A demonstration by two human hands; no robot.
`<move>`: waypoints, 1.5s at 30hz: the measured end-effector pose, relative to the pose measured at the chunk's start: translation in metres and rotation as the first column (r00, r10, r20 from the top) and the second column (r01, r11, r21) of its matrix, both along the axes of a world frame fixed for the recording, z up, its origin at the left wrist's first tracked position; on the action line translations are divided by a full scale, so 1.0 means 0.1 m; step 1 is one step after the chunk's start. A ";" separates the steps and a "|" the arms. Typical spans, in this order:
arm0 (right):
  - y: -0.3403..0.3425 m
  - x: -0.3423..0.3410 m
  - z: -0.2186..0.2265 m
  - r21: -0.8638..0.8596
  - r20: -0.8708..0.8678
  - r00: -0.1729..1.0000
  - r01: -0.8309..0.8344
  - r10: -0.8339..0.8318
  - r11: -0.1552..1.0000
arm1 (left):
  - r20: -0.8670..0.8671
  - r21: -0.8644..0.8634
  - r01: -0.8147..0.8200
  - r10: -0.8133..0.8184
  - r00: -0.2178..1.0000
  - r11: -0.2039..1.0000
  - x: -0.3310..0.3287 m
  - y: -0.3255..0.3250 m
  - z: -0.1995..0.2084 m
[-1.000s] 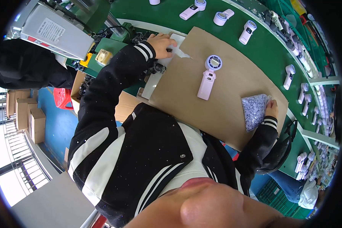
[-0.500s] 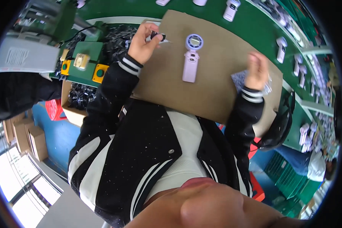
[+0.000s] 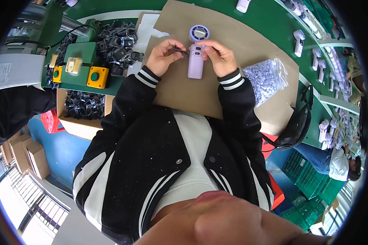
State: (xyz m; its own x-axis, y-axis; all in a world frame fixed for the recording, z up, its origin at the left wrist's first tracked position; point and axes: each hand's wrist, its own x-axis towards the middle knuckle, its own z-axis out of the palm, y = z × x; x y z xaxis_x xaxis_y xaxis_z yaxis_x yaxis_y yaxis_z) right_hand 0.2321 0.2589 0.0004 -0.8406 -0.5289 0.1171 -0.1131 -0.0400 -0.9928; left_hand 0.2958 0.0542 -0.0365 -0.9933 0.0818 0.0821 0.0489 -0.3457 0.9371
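A lilac handheld fan (image 3: 195, 69) lies on the brown cardboard (image 3: 176, 94), its round head pointing away from me. My left hand (image 3: 163, 57) is just left of the fan's neck. Thumb and fingers there pinch a small dark slim tool (image 3: 180, 50) whose end points at the fan; its exact kind does not show. My right hand (image 3: 221, 59) is on the other side, thumb and forefinger pinched together at the neck joint. Whatever sits between those fingertips is too small to make out. A clear bag of small lilac parts (image 3: 265, 79) lies right of my right hand.
Black plastic pieces (image 3: 117, 45) are heaped at the left, beside a green fixture with yellow-boxed green buttons (image 3: 97, 76). Below stands a carton (image 3: 79, 127) of more black pieces. Further fans (image 3: 299, 43) line the green bench at right, near a black bag (image 3: 294, 130).
My right hand has moved left from the parts bag to the fan's neck. My left hand has come down and right toward the fan with the dark tool. The view has shifted slightly.
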 end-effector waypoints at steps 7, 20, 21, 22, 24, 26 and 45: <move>-0.04 0.15 0.13 0.064 0.203 0.979 0.000 -0.013 0.998 | 0.028 -0.036 -0.033 0.034 0.999 0.999 0.04 0.00 -0.02; -0.17 0.10 -0.18 0.311 -0.343 0.926 0.272 -0.159 0.911 | -0.062 -0.139 -0.210 0.203 0.977 0.968 0.02 0.06 0.11; -0.17 0.11 -0.17 0.312 -0.344 0.925 0.276 -0.163 0.909 | -0.062 -0.138 -0.206 0.199 0.978 0.969 0.01 0.06 0.12; -0.17 0.12 -0.17 0.315 -0.337 0.927 0.277 -0.166 0.908 | -0.067 -0.174 -0.200 0.191 0.979 0.964 0.00 0.05 0.14; -0.17 0.12 -0.15 0.320 -0.324 0.930 0.279 -0.172 0.905 | -0.077 -0.246 -0.190 0.177 0.981 0.950 -0.02 0.03 0.18; -0.18 0.13 -0.15 0.323 -0.318 0.932 0.280 -0.175 0.904 | -0.082 -0.281 -0.186 0.169 0.982 0.941 -0.04 0.04 0.22; -0.06 -0.01 -0.17 0.186 -0.135 0.977 0.186 -0.162 0.965 | -0.298 -0.546 -0.414 0.292 0.909 0.729 -0.20 0.37 0.24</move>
State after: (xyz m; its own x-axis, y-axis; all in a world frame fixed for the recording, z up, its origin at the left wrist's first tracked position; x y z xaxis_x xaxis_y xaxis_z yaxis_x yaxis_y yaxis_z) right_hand 0.2314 0.2528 -0.0167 -0.9081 -0.3982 0.1295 -0.2177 0.1847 -0.9584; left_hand 0.2761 0.0912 -0.0121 -0.9316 -0.1798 0.3160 0.2418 0.3427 0.9078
